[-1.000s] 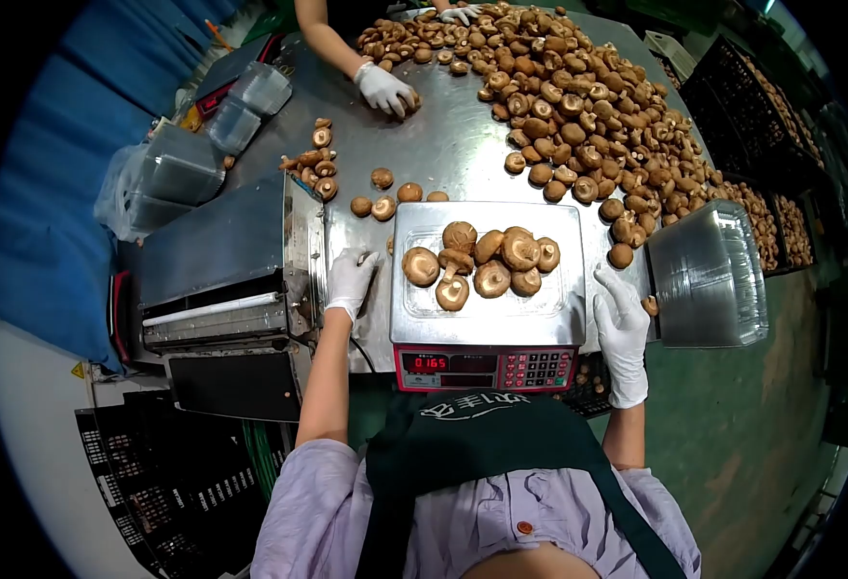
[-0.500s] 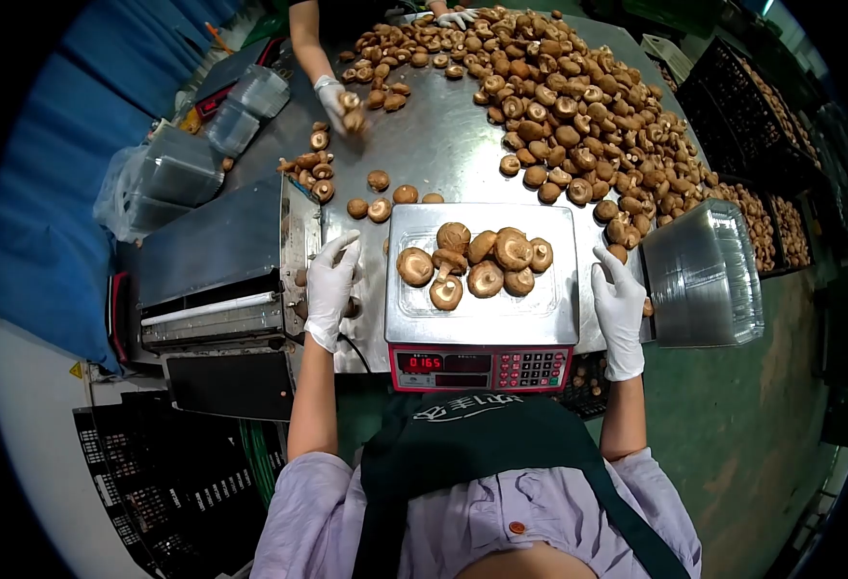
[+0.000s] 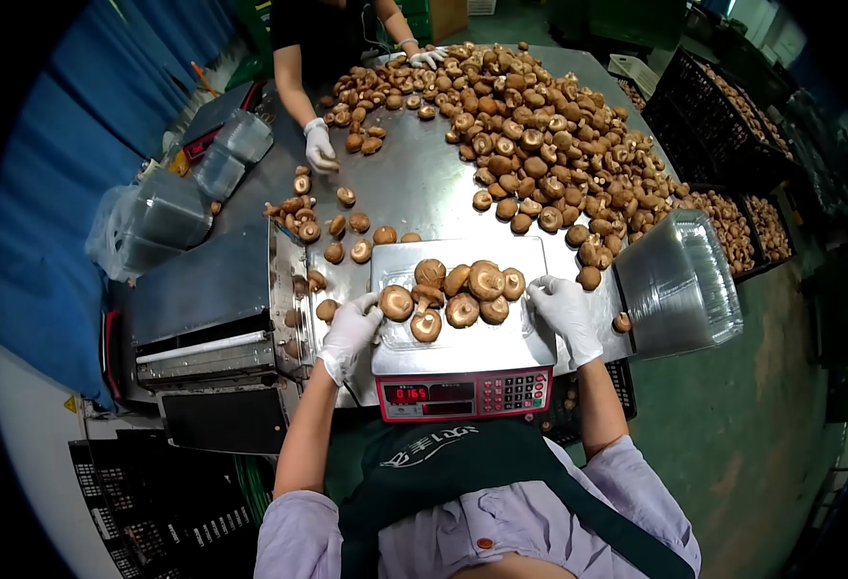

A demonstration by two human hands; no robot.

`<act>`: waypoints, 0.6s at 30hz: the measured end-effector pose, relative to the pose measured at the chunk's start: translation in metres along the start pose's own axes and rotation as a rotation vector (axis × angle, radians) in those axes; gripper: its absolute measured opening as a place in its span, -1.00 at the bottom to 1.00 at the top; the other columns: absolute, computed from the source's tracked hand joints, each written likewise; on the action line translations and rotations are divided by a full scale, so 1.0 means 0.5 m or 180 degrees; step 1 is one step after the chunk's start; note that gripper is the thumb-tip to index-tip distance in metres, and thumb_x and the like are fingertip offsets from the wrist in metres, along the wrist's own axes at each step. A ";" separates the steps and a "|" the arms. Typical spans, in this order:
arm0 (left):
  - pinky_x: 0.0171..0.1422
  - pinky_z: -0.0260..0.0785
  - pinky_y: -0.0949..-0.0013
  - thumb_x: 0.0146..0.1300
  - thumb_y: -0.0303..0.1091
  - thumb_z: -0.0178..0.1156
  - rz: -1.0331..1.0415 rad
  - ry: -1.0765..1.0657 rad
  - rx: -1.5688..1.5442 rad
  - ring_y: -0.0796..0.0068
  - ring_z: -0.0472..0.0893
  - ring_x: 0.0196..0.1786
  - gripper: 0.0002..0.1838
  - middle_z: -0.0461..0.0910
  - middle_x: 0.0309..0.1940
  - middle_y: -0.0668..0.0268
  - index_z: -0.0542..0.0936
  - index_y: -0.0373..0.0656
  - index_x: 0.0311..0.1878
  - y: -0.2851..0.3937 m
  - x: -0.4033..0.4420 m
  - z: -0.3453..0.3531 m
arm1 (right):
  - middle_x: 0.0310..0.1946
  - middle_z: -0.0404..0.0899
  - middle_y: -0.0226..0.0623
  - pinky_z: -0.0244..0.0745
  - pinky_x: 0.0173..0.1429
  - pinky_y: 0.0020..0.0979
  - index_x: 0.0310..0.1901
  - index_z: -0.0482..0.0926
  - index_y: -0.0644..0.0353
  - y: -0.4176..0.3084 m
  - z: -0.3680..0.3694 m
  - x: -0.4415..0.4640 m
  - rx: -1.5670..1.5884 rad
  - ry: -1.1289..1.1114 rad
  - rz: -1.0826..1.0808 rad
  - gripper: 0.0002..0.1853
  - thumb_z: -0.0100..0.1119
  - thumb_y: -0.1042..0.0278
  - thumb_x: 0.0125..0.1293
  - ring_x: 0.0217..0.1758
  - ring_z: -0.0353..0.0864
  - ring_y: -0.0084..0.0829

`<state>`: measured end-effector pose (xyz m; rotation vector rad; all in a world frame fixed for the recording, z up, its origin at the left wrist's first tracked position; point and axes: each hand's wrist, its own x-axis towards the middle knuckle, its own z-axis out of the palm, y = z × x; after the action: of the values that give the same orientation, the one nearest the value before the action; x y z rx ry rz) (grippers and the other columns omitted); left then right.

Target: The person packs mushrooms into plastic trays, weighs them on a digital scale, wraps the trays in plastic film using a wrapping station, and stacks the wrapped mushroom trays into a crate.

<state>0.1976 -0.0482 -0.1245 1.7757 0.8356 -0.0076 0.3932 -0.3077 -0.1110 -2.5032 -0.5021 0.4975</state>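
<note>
Several brown mushrooms (image 3: 463, 311) rest in a clear tray (image 3: 520, 337) on the metal plate of the scale (image 3: 410, 362), whose red display reads 0165. My left hand (image 3: 350, 333), in a white glove, is at the tray's left side with its fingers bunched near the leftmost mushroom; whether they pinch the rim is too small to tell. My right hand (image 3: 566, 314), also gloved, is at the plate's right edge, fingers pointing in toward the tray, their grip unclear.
A large mushroom heap (image 3: 540, 135) covers the table's far right. Stacked clear trays (image 3: 680, 289) stand at right, more at far left. A boxy machine (image 3: 202, 289) is at left. Across the table, a co-worker's gloved hand (image 3: 321, 148) is above the metal surface.
Both my hands have moved inward to the tray's sides. The co-worker's left-side hand has let go of mushrooms, and one more lies near the small group. The view has tilted up.
</note>
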 end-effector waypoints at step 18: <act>-0.23 0.48 0.31 0.12 -0.30 0.05 0.0267 -0.0374 0.0470 0.30 0.66 -0.44 -0.57 0.65 -0.45 0.10 0.57 -0.22 0.06 -0.042 0.045 -0.028 | -0.13 0.61 -0.13 0.48 -0.01 -0.43 0.02 0.54 0.27 -0.112 0.045 -0.084 0.1599 0.1065 -0.1020 -0.66 0.14 0.27 0.28 -0.17 0.61 -0.35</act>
<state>0.1980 -0.0219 -0.1458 1.9281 0.6900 -0.1203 0.3333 -0.2726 -0.0871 -1.9238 -0.5511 0.0603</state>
